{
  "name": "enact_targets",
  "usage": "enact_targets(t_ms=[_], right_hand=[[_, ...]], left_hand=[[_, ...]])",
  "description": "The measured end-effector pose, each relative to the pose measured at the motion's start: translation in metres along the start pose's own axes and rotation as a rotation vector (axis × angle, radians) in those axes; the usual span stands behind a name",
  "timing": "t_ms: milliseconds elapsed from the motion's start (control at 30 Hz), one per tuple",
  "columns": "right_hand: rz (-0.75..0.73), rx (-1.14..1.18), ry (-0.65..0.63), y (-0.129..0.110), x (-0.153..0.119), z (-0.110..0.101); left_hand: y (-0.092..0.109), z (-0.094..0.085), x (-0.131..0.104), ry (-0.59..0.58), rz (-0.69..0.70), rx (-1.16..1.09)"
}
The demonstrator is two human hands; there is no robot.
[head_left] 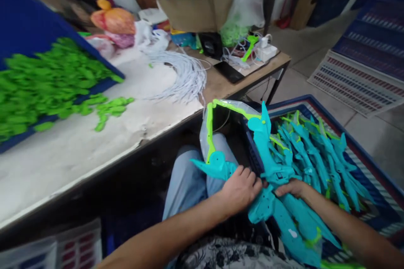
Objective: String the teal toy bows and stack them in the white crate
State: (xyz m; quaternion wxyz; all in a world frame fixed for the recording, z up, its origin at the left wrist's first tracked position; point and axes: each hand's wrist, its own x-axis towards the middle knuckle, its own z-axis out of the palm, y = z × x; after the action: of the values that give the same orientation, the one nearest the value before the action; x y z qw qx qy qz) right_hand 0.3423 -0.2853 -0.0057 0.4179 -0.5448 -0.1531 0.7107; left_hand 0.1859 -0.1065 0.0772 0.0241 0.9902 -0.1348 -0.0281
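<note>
**Checker:** Location of the piece?

**Holder:** I have the turquoise plastic toy point(263, 147) in both hands above my lap, beside the blue-rimmed basket point(307, 98). Similar toys point(307, 145) lie in a row inside that basket. The desk point(151, 119) is in front and to the left, carrying loose green pieces point(63, 67) and a bundle of white cords point(192, 75).

**Checker:** State of the fingers?

**Holder:** My left hand point(241, 189) is closed, fingers clamped on the turquoise limb at the toy's left. My right hand point(292, 187) has its thumb on the middle joint. The other fingers of that hand are largely hidden beneath, so I cannot tell how tightly they close.

**Checker:** Expected handling?

**Holder:** Light for its size, in my judgement, with stiff turquoise shells. The green strips point(210, 134) form a bent arch with clear film along them. I expect the strips to flex and swing at their joints, and the film to crease or tear if pulled. The smooth plastic may slip under a loose pinch.

**Checker:** Recommended hold?

**Holder:** The thick turquoise sections near the middle, one hand either side of the joint. I advise against lifting by the arch or the pointed tips. Several long turquoise parts overlap below my hands; I cannot tell whether all belong to this toy.
</note>
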Motion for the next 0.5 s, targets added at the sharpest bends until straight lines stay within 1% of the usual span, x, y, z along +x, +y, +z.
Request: enact_targets(t_ms=[67, 100, 133, 200, 267, 300, 367, 400, 433, 500], right_hand=[[0.038, -0.105, -0.085, -0.021, 0.004, 0.004], [0.041, -0.194, -0.093, -0.033, 0.005, 0.006], [0.015, -0.315, -0.075, -0.044, 0.005, 0.009], [-0.117, -0.617, 0.034, -0.067, 0.008, 0.019], [-0.241, -0.954, 0.187, -0.086, 0.017, 0.037], [-0.268, -1.117, 0.267, -0.093, 0.025, 0.048], [-0.246, -1.402, 0.400, -0.105, 0.045, 0.074], [-0.222, -1.514, 0.443, -0.110, 0.057, 0.088], [-0.207, -1.599, 0.462, -0.113, 0.069, 0.101], [-0.204, -1.696, 0.455, -0.119, 0.093, 0.124]], left_hand=[[0.008, -0.006, -0.034, -0.063, -0.141, -0.031], [0.013, -0.007, -0.050, -0.098, -0.217, -0.049], [0.019, -0.007, -0.065, -0.134, -0.291, -0.069], [0.028, -0.002, -0.090, -0.190, -0.428, -0.113], [0.035, 0.006, -0.107, -0.217, -0.543, -0.151], [0.037, 0.011, -0.114, -0.222, -0.590, -0.168], [0.036, 0.021, -0.123, -0.214, -0.675, -0.199], [0.035, 0.026, -0.127, -0.211, -0.716, -0.213], [0.033, 0.030, -0.131, -0.207, -0.755, -0.229], [0.030, 0.036, -0.138, -0.203, -0.833, -0.256]])
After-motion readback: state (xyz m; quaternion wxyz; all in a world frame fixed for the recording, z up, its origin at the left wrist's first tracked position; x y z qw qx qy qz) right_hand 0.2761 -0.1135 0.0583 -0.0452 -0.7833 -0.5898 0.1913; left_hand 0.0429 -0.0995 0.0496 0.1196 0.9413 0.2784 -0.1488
